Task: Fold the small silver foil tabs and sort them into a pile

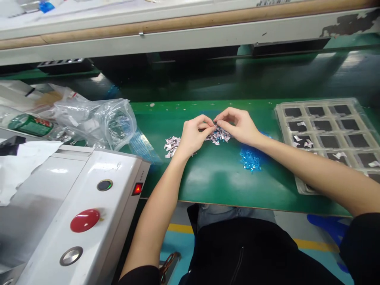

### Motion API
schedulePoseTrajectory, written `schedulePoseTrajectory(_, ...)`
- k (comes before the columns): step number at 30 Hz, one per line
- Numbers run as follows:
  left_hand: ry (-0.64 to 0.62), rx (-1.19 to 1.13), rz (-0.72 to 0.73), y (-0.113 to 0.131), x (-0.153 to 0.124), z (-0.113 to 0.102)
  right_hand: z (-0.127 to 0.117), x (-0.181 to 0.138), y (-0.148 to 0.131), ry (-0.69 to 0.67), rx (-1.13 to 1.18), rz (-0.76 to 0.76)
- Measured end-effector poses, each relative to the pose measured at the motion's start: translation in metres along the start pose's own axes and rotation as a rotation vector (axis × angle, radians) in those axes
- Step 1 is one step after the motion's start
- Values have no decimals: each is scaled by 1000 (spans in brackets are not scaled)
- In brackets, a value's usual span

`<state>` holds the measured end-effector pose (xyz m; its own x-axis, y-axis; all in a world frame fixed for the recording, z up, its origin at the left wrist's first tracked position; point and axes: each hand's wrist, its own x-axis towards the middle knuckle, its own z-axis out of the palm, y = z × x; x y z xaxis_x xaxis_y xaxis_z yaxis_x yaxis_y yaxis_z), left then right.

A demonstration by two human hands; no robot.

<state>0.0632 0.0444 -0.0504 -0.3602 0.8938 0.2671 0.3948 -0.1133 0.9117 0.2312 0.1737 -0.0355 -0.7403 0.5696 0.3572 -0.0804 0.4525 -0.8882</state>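
Spanning the middle of your view, a glossy green worktop (204, 186) catches the light, with a darker green surface (190, 81) running behind it under a pale shelf (190, 41) edged by a wood-coloured rod (166, 27). Over the worktop, your left hand (196, 133) and right hand (240, 126) meet, thumb and forefinger of each drawn into a narrow pinch; the gap is so slight that you cannot tell whether either has closed on a piece. Just beneath the fingertips lies a loose pile of small printed pieces (219, 137), pale with dark marks. A second pile (171, 146) of them sits beside your left wrist, and a heap of bright blue bits (251, 160) lies near your right forearm. To the right, partly behind that forearm, a clear tray (284, 128) holds dark squares in its compartments, some with white scraps on top. On the left are a crumpled clear bag (118, 118), a bottle with a green label (31, 125) and a white machine (102, 213) bearing a domed red button (85, 220) and a lit red switch (137, 189). Below the worktop's edge shows a light blue floor (178, 245) crossed by a yellow stripe (316, 245).
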Motion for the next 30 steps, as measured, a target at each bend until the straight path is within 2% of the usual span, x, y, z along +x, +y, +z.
schedulePoseTrajectory(13, -34, 13, -2, -2, -2, 1, -1, 3, 8, -11, -44, -7)
schedulePoseTrajectory(19, -78, 11, -10, 2, -3, -1, -4, 3, 7, -133, -9, -60)
schedulePoseTrajectory(22, -51, 150, 38, 14, -6, -16, -5, 3, 5, -144, -43, -53)
schedulePoseTrajectory(25, -45, 416, 47, 26, -10, -42, -7, 4, 3, -102, -96, -32)
schedulePoseTrajectory(30, -257, 771, -95, 33, -18, -79, -14, 8, 1, -160, -168, -26)
